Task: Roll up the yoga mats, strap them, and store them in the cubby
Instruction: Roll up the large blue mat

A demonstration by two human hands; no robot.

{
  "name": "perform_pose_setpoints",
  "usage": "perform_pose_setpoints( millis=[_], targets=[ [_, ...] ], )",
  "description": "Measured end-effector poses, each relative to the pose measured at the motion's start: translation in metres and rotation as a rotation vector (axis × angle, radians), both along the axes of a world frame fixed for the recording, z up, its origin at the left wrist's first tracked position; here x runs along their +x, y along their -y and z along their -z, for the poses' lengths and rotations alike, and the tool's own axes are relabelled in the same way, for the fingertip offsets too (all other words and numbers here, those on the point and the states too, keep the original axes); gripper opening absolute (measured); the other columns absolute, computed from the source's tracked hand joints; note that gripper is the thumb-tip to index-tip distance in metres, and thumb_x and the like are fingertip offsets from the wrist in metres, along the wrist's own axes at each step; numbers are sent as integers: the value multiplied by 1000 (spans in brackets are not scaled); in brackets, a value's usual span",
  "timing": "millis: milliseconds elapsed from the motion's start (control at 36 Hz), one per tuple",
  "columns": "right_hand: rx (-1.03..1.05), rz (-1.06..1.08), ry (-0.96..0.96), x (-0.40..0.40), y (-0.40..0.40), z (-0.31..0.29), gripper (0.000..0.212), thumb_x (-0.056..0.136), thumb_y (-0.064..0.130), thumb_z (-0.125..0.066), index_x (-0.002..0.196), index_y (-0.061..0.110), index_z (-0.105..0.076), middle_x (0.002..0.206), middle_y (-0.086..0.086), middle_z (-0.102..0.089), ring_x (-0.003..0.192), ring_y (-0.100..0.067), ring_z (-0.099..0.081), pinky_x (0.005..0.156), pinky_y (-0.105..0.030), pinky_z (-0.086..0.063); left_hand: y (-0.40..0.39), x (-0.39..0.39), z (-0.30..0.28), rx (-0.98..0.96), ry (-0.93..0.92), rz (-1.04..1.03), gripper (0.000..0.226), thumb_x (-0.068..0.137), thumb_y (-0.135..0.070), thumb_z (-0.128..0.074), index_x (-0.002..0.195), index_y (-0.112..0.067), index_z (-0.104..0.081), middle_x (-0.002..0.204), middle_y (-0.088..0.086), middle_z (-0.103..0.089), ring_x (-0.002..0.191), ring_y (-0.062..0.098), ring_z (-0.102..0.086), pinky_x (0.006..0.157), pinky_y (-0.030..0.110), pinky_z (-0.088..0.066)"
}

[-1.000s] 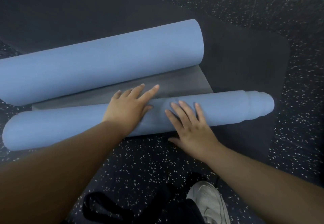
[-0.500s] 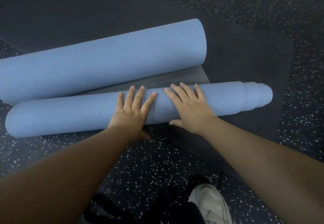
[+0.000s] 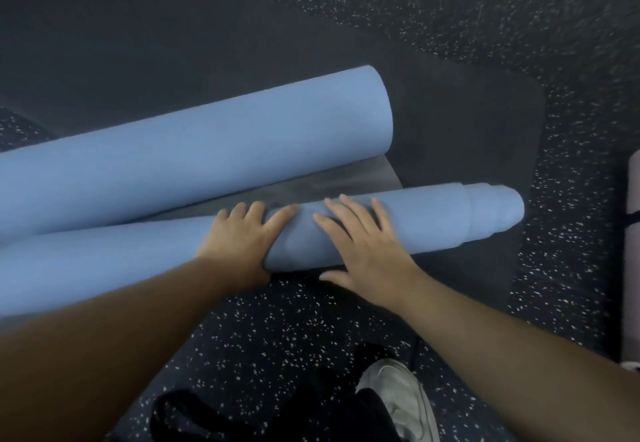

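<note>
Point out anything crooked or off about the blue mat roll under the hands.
The near blue roll is telescoped: at its right end the inner layers stick out in steps instead of finishing flush. Both the left hand and the right hand press flat on it.

near blue roll (image 3: 415, 230): matt, soft foam-like rubber with a fine, even grain; it dents a little under the hands.
far blue roll (image 3: 194, 157): the same matt, finely textured blue surface.
unrolled strip (image 3: 311, 187): grey underside, smooth with a faint dull sheen.
dark mat (image 3: 467, 123): flat, matt charcoal rubber, smooth-looking.
floor (image 3: 485, 9): black rubber flecked with white, grainy and matt.
shoe (image 3: 398, 396): white, smooth, slightly glossy upper.
pale roll (image 3: 633, 268): matt greyish-pink mat material at the right edge.
</note>
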State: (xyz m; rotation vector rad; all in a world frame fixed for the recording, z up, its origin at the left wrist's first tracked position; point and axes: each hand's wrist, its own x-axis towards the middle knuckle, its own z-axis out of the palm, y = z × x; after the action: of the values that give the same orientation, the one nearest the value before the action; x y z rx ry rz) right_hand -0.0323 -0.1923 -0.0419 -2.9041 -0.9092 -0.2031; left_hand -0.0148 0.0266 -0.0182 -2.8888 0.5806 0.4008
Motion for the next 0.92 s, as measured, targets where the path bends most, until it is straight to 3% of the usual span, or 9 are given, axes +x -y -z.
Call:
perform_pose_setpoints(
  millis=[139,306,417,472,528,583,667,750,917],
  targets=[
    [117,-47,14,-36,9,10,69,79,56,-58,132,15,-44,134,-8,-54,126,-26,-43,108,-54,-29,0,-40,10,-164,47,9,114,31,-47,-83,134,-31,-37,95,6,-60,80,32,-62,64,43,-51],
    [207,-44,-11,-61,19,2,53,80,47,-56,119,12,-57,121,-9,-58,110,-29,-53,100,-48,-39,17,-74,14,-265,29,6,109,34,-49,-79,134,-38,-39,92,0,-60,79,28,-63,64,40,-51],
    [173,-113,10,-70,23,4,49,83,45,-53,120,14,-51,122,-8,-59,112,-27,-52,100,-46,-39,20,-86,15,-309,-2,26,104,39,-62,-72,134,-37,-40,91,-1,-61,78,27,-64,61,41,-51],
    [136,-149,25,-72,25,9,46,85,45,-51,121,16,-49,123,-7,-59,112,-25,-50,103,-45,-36,19,-83,10,-290,-47,34,103,45,-81,-49,138,-39,-36,100,-1,-60,88,26,-64,69,42,-53],
    [100,-163,37,-72,26,12,46,85,45,-51,121,18,-49,121,-5,-59,110,-23,-50,104,-44,-34,16,-70,2,-274,-138,-30,114,44,-98,-10,143,-44,-27,125,-5,-52,115,23,-55,93,42,-45],
    [96,-159,39,-71,26,12,46,84,46,-51,122,19,-49,120,-4,-58,110,-22,-49,104,-42,-34,11,-56,-2,-308,-209,-205,133,36,-95,26,144,-42,-29,142,-8,-42,132,18,-42,106,38,-33],
    [151,-158,16,-66,25,10,46,84,45,-52,121,18,-50,121,-4,-57,109,-22,-50,102,-41,-35,8,-39,-5,-143,-117,-253,112,60,-85,25,153,-32,-9,162,6,-5,149,24,-4,114,53,-8],
    [151,-169,-27,-59,25,6,55,79,51,-54,122,17,-50,122,-5,-57,109,-24,-53,103,-40,-34,12,-39,-6,-37,-76,-270,89,75,-75,9,153,-32,8,156,14,28,142,34,29,112,62,6],
    [87,-186,-36,-45,23,4,67,74,59,-54,125,16,-50,123,-4,-56,110,-23,-53,104,-38,-33,21,-51,8,-125,-92,-167,121,62,-69,44,146,-35,-36,162,1,-12,142,20,17,112,64,-1]
  ],
)
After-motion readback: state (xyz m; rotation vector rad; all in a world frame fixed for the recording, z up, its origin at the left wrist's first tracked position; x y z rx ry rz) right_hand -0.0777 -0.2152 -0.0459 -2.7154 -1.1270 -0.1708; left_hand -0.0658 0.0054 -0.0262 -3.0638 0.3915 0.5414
